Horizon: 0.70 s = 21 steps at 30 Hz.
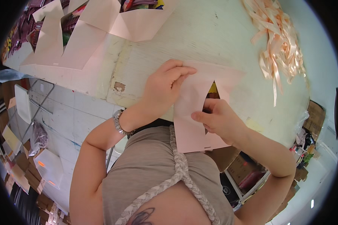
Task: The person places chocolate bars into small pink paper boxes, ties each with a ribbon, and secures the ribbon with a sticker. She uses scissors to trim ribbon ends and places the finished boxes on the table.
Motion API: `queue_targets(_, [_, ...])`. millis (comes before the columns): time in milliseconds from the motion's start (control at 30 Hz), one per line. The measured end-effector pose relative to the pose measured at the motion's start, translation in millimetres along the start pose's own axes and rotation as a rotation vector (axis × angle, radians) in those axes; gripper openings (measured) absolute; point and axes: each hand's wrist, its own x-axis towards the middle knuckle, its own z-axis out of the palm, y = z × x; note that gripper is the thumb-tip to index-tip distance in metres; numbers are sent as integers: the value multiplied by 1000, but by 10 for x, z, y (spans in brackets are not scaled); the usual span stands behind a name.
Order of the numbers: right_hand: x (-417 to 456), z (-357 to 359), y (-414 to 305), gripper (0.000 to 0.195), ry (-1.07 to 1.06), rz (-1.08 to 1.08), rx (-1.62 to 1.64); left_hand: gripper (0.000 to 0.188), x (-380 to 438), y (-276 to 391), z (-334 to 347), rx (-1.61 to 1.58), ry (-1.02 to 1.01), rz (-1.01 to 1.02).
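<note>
A pale pink paper bag [188, 132] lies over the near edge of the table in front of me, its side split in a narrow opening that shows yellow and dark items inside. My left hand [169, 81] rests on the bag's upper left part, fingers bent over it; whether they pinch the paper cannot be told. At the opening, my right hand [214, 115] has its fingertips inside and its thumb outside on the paper, holding the edge of the opening. A small slot shows near the bag's bottom edge.
Several similar pink bags [93, 36] with coloured packets inside stand at the table's upper left. A heap of peach satin ribbons [281, 42] lies at the upper right of the table [146, 62]. A folding chair [24, 104] is on the tiled floor at left; cardboard boxes [314, 118] stand at right.
</note>
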Motion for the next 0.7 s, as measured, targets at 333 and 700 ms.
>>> queue_targets(333, [-401,-63,258,34,162,-671,-530,30,-55,-200,-20,-279,40,-157])
queue_targets(700, [-156,-534,473,19,861,-1207,-864,42,337,356,-263,95,-623,157])
